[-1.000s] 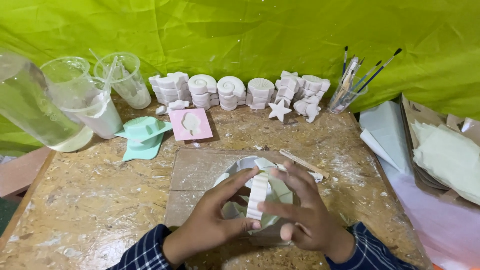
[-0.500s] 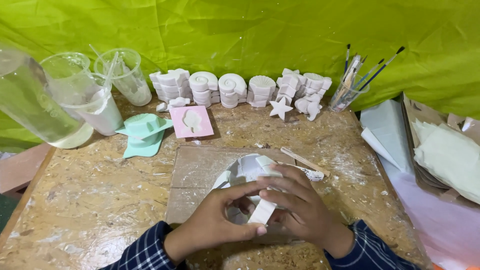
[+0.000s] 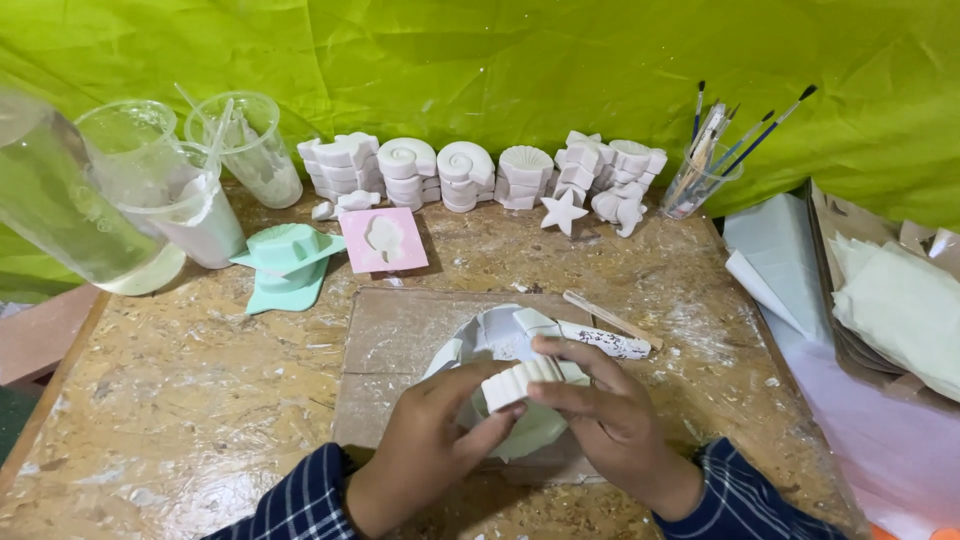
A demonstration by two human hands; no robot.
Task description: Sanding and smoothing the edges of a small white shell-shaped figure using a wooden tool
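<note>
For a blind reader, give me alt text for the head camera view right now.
Two hands, left hand and right hand, hold a ribbed white plaster cast above a white flexible mould on a wooden table. Behind stand rows of white shell casts, plastic cups and a jar of brushes.

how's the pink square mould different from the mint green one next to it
The pink square mould lies flat with its white-filled cavity facing up; the mint green mould looks like two pieces stacked, a ridged dome on top. The pink one is square-edged; the green one has pointed, splayed corners. Both sit on the chipboard table, untouched by either hand.
</note>
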